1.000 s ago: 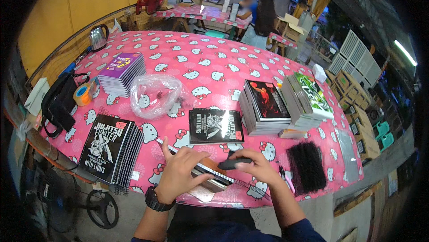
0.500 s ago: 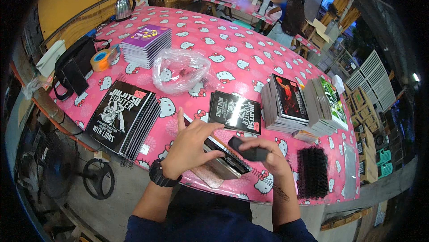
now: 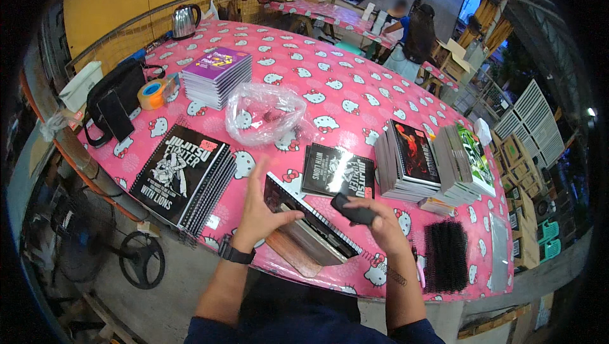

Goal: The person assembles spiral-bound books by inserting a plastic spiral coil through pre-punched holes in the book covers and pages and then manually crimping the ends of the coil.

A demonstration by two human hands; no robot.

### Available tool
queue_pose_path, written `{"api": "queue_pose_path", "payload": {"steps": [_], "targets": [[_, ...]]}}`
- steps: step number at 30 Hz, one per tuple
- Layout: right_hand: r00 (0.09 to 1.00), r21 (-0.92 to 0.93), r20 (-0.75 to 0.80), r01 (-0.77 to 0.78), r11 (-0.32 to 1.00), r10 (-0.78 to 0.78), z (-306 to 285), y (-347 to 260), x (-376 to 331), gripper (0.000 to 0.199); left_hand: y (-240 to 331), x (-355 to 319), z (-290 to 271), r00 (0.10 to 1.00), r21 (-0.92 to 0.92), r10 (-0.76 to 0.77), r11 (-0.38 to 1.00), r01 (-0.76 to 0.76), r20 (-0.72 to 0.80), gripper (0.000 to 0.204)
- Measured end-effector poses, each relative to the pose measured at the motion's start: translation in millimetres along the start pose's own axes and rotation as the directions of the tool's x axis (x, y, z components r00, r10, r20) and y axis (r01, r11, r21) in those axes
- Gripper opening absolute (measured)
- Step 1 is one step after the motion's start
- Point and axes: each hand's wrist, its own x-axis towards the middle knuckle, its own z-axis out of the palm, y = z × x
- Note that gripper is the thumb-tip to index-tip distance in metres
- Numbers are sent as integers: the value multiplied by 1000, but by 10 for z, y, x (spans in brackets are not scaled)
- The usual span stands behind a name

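Observation:
Near the table's front edge, a black-covered notebook stands tilted, its spine edge up. My left hand holds its left end, thumb over the pages and fingers upright behind the cover. A black wire coil runs along the spine and sticks out past its lower right end, toward my right wrist. My right hand is closed around a small black block-like tool, just right of the spine. Under the notebook lies a brown wooden board. Beyond it rest black spiral notebooks.
A stack of spiral notebooks stands left, a purple-topped stack behind it. A clear plastic bag lies mid-table. Two book stacks and a pile of black coils occupy the right. People are at a far table.
My left fingers have lifted off the spine and straightened, with the hand slightly further left. The notebook's spine is more exposed. My right hand keeps the black tool. The whole view has shifted slightly.

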Motion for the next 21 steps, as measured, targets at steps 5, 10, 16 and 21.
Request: {"api": "queue_pose_path", "payload": {"steps": [5, 10, 16, 21], "targets": [[993, 22, 97, 72, 997, -74, 62, -128, -58, 65, -182, -257, 221, 974, -238, -216, 952, 194, -69, 85], [997, 60, 81, -9, 998, 4, -125, -15, 24, 43, -29, -357, 324, 970, -97, -159, 985, 143, -182, 78], [996, 63, 44, 76, 995, -79, -38, -97, -36, 36, 8, -316, 288, 948, -443, -309, 862, 246, -75, 56], [995, -358, -38, -104, 928, 96, -65, 102, 120, 61, -49, -297, 266, 953, -419, -302, 867, 272, -7, 52]]}}
